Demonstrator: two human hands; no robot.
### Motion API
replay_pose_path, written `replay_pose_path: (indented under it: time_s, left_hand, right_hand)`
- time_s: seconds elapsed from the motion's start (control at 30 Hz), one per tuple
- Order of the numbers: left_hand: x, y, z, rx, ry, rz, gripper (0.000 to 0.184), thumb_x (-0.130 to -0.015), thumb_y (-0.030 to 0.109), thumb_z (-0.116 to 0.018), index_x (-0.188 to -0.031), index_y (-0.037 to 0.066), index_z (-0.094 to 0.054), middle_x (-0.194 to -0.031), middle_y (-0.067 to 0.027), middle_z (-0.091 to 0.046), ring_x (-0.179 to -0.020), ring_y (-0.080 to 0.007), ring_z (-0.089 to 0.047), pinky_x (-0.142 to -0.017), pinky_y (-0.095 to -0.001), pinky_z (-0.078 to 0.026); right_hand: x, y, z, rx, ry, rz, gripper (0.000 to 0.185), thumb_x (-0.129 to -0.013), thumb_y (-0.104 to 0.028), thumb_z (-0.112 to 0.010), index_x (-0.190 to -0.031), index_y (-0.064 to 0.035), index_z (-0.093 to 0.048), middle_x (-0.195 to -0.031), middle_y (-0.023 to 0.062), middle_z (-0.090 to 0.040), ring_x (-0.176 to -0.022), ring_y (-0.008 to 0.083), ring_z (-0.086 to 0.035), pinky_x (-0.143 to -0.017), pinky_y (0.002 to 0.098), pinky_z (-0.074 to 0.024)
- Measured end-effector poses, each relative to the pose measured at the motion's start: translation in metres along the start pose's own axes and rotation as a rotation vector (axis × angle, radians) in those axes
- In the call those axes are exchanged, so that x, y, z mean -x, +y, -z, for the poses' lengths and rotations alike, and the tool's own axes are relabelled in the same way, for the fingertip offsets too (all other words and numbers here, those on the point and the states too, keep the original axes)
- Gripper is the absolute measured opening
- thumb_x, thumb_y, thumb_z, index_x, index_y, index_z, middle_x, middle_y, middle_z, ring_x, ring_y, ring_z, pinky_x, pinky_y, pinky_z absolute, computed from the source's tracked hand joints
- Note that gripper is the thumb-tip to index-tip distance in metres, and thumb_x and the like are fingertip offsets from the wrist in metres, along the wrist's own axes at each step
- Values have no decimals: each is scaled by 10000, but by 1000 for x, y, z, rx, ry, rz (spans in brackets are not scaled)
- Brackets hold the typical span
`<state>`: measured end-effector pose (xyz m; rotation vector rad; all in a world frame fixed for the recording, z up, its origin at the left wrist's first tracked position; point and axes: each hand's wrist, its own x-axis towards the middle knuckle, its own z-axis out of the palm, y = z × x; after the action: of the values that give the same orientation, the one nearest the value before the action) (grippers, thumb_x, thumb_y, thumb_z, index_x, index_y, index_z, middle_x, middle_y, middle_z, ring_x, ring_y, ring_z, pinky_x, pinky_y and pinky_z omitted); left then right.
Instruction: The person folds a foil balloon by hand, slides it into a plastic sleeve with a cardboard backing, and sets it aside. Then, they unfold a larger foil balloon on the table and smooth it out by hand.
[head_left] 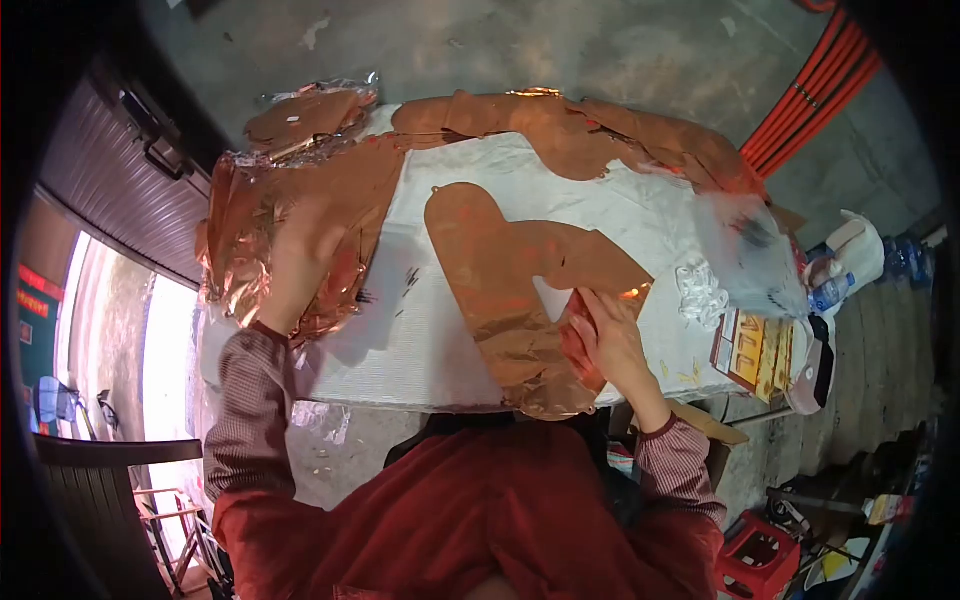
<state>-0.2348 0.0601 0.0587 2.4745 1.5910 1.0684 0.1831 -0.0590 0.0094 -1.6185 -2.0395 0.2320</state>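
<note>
A flat rose-gold foil balloon point(505, 270) lies uninflated on the white-covered table, with a small white opening near its middle. My right hand point(612, 340) rests on its right edge beside that opening, fingers stretched out and pointing away from me. Wrinkled foil at the balloon's near end reaches the table's front edge. My left hand point(303, 250) is over the pile of rose-gold foil balloons point(350, 190) on the left; motion blur smears its fingers.
More foil balloons point(670, 140) line the table's far edge. On the right are a clear plastic bag point(745, 250), a bundle of white ribbon point(700, 293) and a yellow box point(752, 350). A water bottle point(830, 293) lies beyond them. A red stool point(757, 555) stands low right.
</note>
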Motion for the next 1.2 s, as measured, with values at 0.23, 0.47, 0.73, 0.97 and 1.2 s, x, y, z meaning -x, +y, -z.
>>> replay_pose_path:
  time_s: [0.23, 0.47, 0.73, 0.97, 1.2]
  left_hand:
    - [18, 112, -104, 49, -416, -249, 678, -774, 370, -740, -1322, 58, -492, -1379, -184, -453, -1291, -384, -409, -1051, -437, -350]
    - [7, 96, -109, 89, -558, -171, 756, -761, 434, -733, -1358, 56, -463, -1413, -214, -407, -1338, -404, -343, -1083, -457, -302]
    - [-8, 89, -141, 80, -415, -129, 704, -778, 401, -721, -1337, 63, -460, -1403, -190, -421, -1326, -383, -357, -1087, -444, -311]
    - [-18, 84, -129, 84, -500, -59, 766, -754, 398, -742, -1372, 66, -433, -1428, -167, -404, -1328, -411, -354, -1072, -459, -333]
    - [-15, 78, -134, 77, -498, -48, 772, -757, 418, -726, -1382, 92, -409, -1443, -170, -378, -1338, -418, -331, -1077, -482, -315]
  right_hand:
    - [-32, 42, -2, -61, -71, -120, 524, -872, -184, -612, -1350, -40, -452, -1227, 209, -557, -1183, 370, -496, -1042, 407, -353]
    - [-75, 156, -16, -376, 325, -203, 490, -903, -110, -588, -1352, -3, -425, -1289, 245, -514, -1143, 318, -557, -944, 331, -460]
    - [-77, 92, -9, 192, 40, 56, 476, -853, -289, -627, -1256, -51, -545, -1281, 171, -537, -1169, 338, -503, -979, 439, -397]
    - [-104, 78, 0, 117, -159, 32, 364, -875, -278, -616, -1172, -67, -618, -1234, 134, -588, -1113, 311, -558, -912, 396, -455]
    - [-233, 75, -40, 129, -41, 48, 239, -862, -209, -599, -1039, -52, -637, -985, 156, -642, -907, 374, -614, -776, 439, -488]
